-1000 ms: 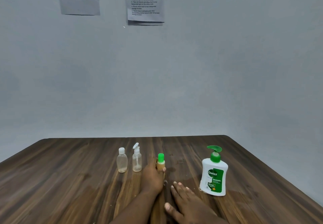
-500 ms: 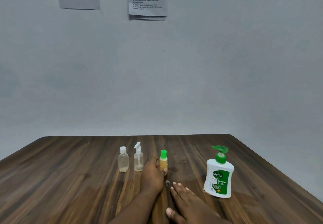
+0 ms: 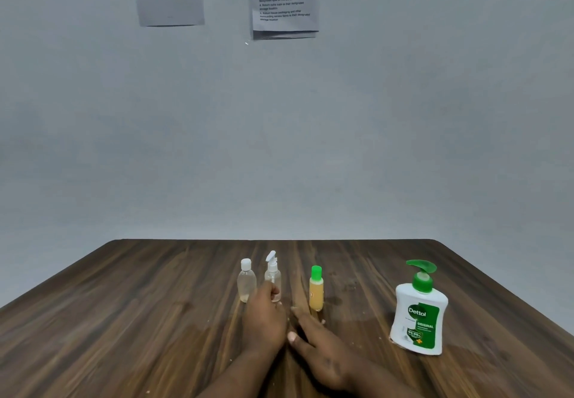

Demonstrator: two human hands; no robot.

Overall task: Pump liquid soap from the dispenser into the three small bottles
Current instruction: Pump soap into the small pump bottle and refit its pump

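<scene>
Head view: three small bottles stand upright in a row on the wooden table (image 3: pixel 124 320), with the white soap dispenser (image 3: pixel 419 317) and its green pump well apart to the right. The green-capped bottle (image 3: pixel 316 289), filled with amber liquid, now stands free; half a second ago the left hand (image 3: pixel 264 320) was wrapped around it. That hand has shifted left and its fingers now touch the base of the spray-top bottle (image 3: pixel 272 273), loosely curled, not clearly clamped on it. The white-capped bottle (image 3: pixel 246 282) stands just left of it, nearly clear. The right hand (image 3: pixel 316 351) lies flat on the table, fingers spread, tips near the green-capped bottle's base, holding nothing
</scene>
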